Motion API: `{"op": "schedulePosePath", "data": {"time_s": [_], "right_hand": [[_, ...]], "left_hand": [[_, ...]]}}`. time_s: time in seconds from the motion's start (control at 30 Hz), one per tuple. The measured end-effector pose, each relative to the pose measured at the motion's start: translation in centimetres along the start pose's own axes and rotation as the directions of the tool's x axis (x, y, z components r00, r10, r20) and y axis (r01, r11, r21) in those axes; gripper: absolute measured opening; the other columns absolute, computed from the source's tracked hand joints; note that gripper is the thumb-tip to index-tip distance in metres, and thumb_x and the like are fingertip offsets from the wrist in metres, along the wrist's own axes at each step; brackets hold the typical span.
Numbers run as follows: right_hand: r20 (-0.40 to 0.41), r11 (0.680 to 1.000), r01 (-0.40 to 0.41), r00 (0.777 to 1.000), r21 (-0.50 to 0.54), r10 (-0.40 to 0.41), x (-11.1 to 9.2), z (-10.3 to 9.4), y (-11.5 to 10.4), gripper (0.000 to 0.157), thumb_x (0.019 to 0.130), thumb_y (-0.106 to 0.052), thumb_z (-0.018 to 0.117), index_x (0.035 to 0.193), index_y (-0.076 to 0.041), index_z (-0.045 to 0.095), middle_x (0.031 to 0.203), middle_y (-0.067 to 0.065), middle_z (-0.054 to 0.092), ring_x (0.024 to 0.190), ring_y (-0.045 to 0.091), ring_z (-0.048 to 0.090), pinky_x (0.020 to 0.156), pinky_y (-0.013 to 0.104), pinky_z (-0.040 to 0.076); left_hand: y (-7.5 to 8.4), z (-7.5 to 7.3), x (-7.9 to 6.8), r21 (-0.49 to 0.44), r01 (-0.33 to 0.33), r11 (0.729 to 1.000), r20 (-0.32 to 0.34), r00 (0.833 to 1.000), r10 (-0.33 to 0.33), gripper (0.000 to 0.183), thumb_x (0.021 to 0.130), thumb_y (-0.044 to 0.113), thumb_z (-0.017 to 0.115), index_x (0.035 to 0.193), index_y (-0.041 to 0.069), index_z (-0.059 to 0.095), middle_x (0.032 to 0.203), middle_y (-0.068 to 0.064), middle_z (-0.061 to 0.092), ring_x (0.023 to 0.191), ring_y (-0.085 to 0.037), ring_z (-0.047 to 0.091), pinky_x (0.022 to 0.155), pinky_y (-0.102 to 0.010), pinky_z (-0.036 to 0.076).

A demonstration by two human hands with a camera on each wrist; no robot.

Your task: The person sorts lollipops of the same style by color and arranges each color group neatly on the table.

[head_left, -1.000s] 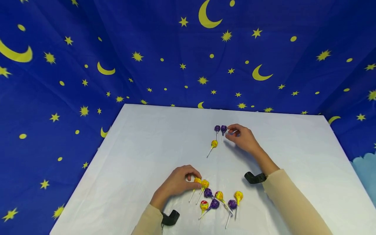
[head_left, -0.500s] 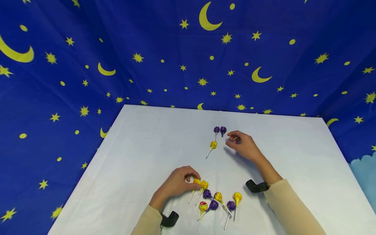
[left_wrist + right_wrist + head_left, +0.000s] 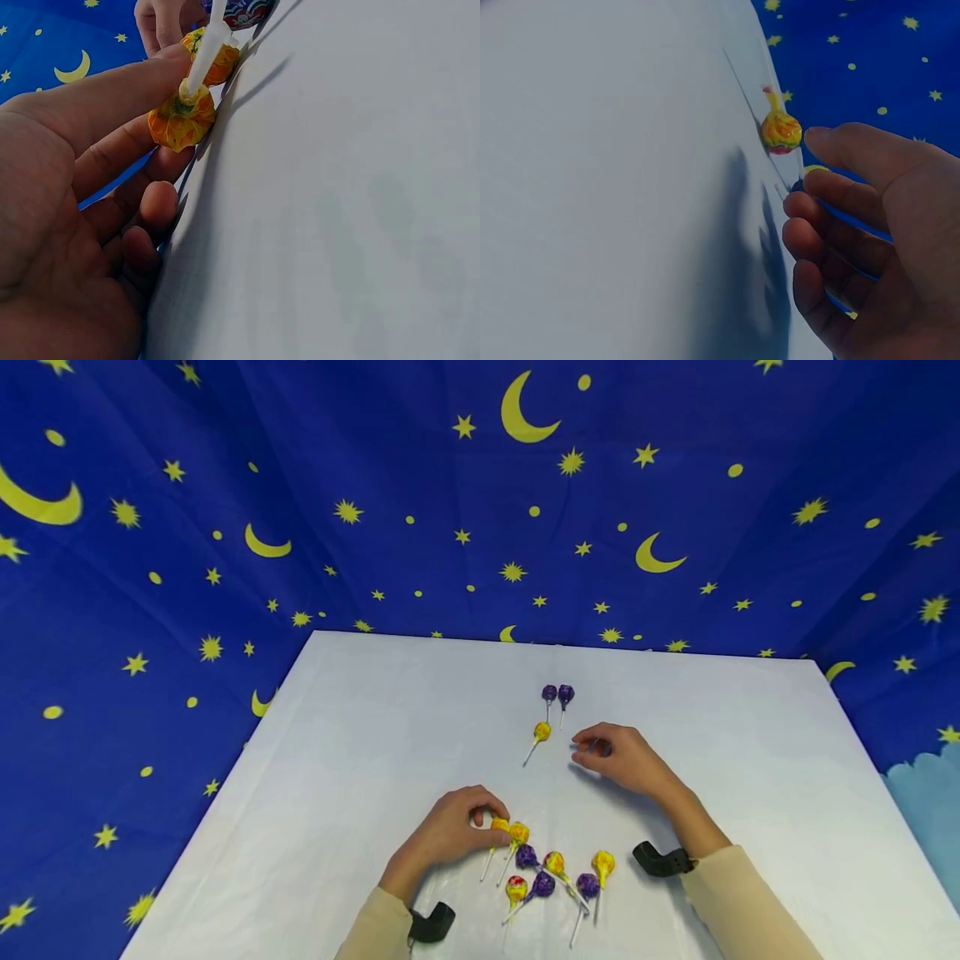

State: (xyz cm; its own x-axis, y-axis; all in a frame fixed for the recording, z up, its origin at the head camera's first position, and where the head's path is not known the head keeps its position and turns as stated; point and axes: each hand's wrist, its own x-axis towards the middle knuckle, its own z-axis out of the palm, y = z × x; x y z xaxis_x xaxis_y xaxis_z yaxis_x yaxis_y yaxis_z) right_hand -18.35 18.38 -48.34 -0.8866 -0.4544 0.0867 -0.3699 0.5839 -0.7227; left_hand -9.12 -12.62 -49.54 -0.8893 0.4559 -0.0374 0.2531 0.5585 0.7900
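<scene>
My left hand (image 3: 453, 827) rests at the near pile of lollipops, its thumb and forefinger pinching the head of a yellow lollipop (image 3: 180, 124). Right against that one lies a second yellow lollipop (image 3: 518, 833). My right hand (image 3: 622, 758) hovers over the middle of the table, fingers loosely bent and holding nothing. Beyond it are two purple lollipops (image 3: 566, 694) side by side, and a yellow lollipop (image 3: 542, 732) lies just in front of them. In the right wrist view that yellow lollipop (image 3: 781, 133) appears past the thumb tip, apart from it.
Several more lollipops lie loosely in the near pile, among them a purple one (image 3: 543, 884), a red-and-yellow one (image 3: 517, 887) and a yellow one (image 3: 603, 863) at its right. All lie on a white table (image 3: 360, 727), backed by a blue star-and-moon cloth (image 3: 420, 460).
My right hand has drawn back from the purple lollipops toward the near side, leaving them on the table. The left hand has stayed at the yellow lollipop.
</scene>
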Motion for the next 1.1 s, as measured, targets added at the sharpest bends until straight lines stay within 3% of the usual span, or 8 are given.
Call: {"op": "schedulePosePath", "data": {"time_s": [0.43, 1.1], "right_hand": [[0.091, 1.0, 0.021, 0.996, -0.021, -0.019, -2.8, 1.4, -0.9, 0.034, 0.083, -0.037, 0.076, 0.106, -0.013, 0.07, 0.087, -0.011, 0.061, 0.07, 0.008, 0.054, 0.063, 0.026, 0.046], [0.124, 1.0, -0.016, 0.992, 0.021, 0.013, -5.9, 0.7, -3.0, 0.034, 0.085, -0.042, 0.072, 0.105, -0.014, 0.07, 0.086, -0.01, 0.061, 0.071, 0.009, 0.056, 0.063, 0.026, 0.047]], "left_hand": [[-0.4, 0.6, -1.1, -0.026, 0.011, 1.0, 0.004, 1.0, -0.011, 0.025, 0.079, 0.045, 0.076, 0.098, 0.031, 0.069, 0.083, 0.007, 0.059, 0.07, -0.008, 0.048, 0.066, -0.027, 0.04], [0.0, 0.2, -0.3, -0.025, -0.005, 1.0, -0.018, 1.0, 0.005, 0.025, 0.079, 0.044, 0.077, 0.098, 0.03, 0.069, 0.083, 0.007, 0.059, 0.07, -0.008, 0.048, 0.066, -0.028, 0.04]]}}
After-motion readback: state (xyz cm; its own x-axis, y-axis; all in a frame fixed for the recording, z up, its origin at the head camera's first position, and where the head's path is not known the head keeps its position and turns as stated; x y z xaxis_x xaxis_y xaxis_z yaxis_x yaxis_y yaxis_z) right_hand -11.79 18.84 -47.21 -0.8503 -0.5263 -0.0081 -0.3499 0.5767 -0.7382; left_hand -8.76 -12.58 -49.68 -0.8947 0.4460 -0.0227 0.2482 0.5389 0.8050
